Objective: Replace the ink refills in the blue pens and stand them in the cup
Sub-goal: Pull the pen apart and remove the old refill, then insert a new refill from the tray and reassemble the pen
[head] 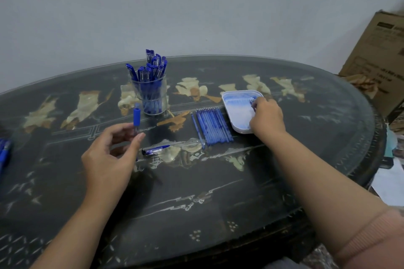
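Hold the open pen (pixel 136 120) straight up in the pinching left hand (pixel 111 155), left of the middle, with the open end easy to reach. Look at the right hand (pixel 266 115), right of the middle, fingers curled down into the white tray (pixel 238 92); cannot tell about a grip there, maybe on a refill, maybe on nothing. Probably dropping off an old refill, so let go fully inside the tray, away from the rim. Then pick just one from the row of refills (pixel 213 128) lying on the desk (pixel 218 192) beside the tray, and push it in gently, tip first. Screw on the pen piece (pixel 155 150) lying near the left thumb. Last, stand the pen in the cup (pixel 164 93), upper left of the middle, among the other pens (pixel 153 65).
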`<state>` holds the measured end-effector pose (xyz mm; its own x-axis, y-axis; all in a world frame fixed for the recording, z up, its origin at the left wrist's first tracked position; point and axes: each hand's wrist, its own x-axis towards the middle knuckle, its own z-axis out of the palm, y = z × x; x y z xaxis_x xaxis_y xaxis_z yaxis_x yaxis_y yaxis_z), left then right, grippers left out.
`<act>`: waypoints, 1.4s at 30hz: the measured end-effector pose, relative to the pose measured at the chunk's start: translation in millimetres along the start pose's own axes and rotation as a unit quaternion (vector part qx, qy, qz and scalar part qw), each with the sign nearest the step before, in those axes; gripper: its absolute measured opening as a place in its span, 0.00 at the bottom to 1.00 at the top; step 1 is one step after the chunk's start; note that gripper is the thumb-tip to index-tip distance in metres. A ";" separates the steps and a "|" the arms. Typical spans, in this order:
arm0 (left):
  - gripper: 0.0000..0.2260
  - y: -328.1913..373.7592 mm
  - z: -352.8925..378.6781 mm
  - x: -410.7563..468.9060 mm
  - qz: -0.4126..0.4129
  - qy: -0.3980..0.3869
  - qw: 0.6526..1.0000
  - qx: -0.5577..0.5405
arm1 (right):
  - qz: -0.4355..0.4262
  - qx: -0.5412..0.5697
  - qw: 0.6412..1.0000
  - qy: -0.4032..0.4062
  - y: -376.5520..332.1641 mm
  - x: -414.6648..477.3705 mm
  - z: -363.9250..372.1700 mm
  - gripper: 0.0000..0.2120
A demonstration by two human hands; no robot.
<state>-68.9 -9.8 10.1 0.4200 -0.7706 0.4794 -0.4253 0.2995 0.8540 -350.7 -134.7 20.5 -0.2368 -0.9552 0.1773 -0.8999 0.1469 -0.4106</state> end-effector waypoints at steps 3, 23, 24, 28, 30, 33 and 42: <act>0.11 -0.7 0.2 -0.1 0.002 -0.005 1.000 -0.003 | 0.007 0.005 1.000 -0.007 0.1 1.4 -0.1 0.16; 0.16 -5.2 0.6 -2.5 0.038 -0.015 0.999 0.004 | 0.119 0.678 0.706 -0.168 -76.2 -52.5 -23.7 0.16; 0.16 -5.8 0.4 -2.3 0.042 -0.020 0.999 0.006 | 0.114 0.714 0.665 -0.188 -85.4 -61.4 -23.8 0.15; 0.15 -9.4 -0.9 -1.5 0.084 -0.044 0.995 0.030 | 0.092 0.820 0.519 -0.225 -114.8 -87.9 -18.5 0.13; 0.14 -11.4 -1.5 -2.1 0.108 -0.051 0.992 0.042 | 0.081 0.841 0.485 -0.223 -120.4 -92.2 -14.9 0.12; 0.14 -13.9 -2.4 -1.4 0.130 -0.055 0.988 0.055 | 0.068 0.842 0.482 -0.232 -122.4 -96.1 -11.7 0.11; 0.12 -17.1 -5.0 -0.5 0.146 -0.063 0.985 0.071 | 0.062 0.811 0.538 -0.222 -121.8 -100.2 -10.3 0.10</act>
<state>-57.8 -11.7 -3.7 0.1633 -0.7293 0.6644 -0.6242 0.4451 0.6421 -221.1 -54.3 62.0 0.1773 -0.9838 -0.0252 0.7008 0.1442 -0.6986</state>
